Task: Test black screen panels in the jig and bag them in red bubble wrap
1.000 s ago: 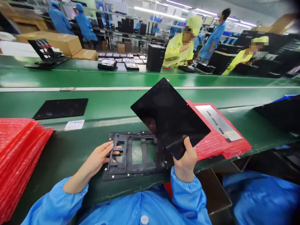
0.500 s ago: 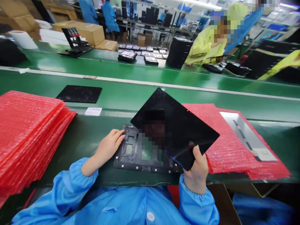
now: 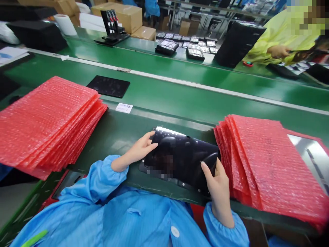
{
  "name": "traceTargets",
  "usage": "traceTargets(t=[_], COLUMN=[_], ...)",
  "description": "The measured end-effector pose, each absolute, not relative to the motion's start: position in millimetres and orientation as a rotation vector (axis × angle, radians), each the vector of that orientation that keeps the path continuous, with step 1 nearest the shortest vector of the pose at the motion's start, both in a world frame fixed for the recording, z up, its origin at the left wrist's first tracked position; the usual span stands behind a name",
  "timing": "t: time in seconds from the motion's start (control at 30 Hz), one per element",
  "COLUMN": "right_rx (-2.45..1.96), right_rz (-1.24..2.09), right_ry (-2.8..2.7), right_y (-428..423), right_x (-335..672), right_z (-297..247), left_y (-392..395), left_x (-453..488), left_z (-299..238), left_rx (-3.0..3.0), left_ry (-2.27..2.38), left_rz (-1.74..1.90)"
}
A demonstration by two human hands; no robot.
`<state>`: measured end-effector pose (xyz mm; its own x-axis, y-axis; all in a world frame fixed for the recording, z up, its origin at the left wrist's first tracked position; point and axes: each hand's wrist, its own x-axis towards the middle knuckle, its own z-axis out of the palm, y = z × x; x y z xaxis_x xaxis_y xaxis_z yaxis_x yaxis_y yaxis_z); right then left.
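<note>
A glossy black tablet screen panel (image 3: pixel 180 154) lies over a black frame with round metal studs (image 3: pixel 183 184), covering most of it. My left hand (image 3: pixel 140 149) grips the panel's left end, thumb on top and fingers at the far left corner. At the right end, my right hand (image 3: pixel 217 178) holds the panel with the thumb on its face and the fingers around the edge. Whether the panel rests fully on the frame I cannot tell. The frame's near edge shows below the panel, above the dark green bench (image 3: pixel 120 137).
Stacks of red bubble-wrap bags stand at left (image 3: pixel 48 120) and right (image 3: pixel 277 164). A silvery panel (image 3: pixel 308 156) shows at the right stack. Another black panel (image 3: pixel 109 86) and a white label (image 3: pixel 124 108) lie farther back. Across the line, a person in yellow (image 3: pixel 282 41) works.
The panel has come down from a tilted, raised pose to lie over the frame. My left hand has moved from the frame's edge onto the panel. The view has shifted left and down.
</note>
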<state>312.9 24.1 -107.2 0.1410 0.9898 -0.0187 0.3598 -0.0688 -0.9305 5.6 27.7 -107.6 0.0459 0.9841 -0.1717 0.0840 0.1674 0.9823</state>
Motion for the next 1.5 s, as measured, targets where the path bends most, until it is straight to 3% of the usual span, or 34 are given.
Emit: traceTargets(t=[0.17,0.73,1.03,1.37,1.5], right_rx=[-1.629,-1.743,-1.882,-1.950,-2.086], right_rz=[0.919,0.839,0.754,0.739,0.556], right_ry=[-1.418,-1.464,-1.614,-1.752,-2.005], right_y=[21,19,17,28,32], right_x=[318,312,322,325,328], right_z=[-117,-118,-120,-119,-116], left_y=[30,31,12,9,10], left_x=[5,1,15,18,18], left_z=[-117,-119,-116,-126,-122], left_rx=[1.561,1.622,2.139,2.293,2.281], left_ry=[1.561,1.610,2.017,2.065,2.060], left_rz=[0.930,0.867,0.363,0.340,0.254])
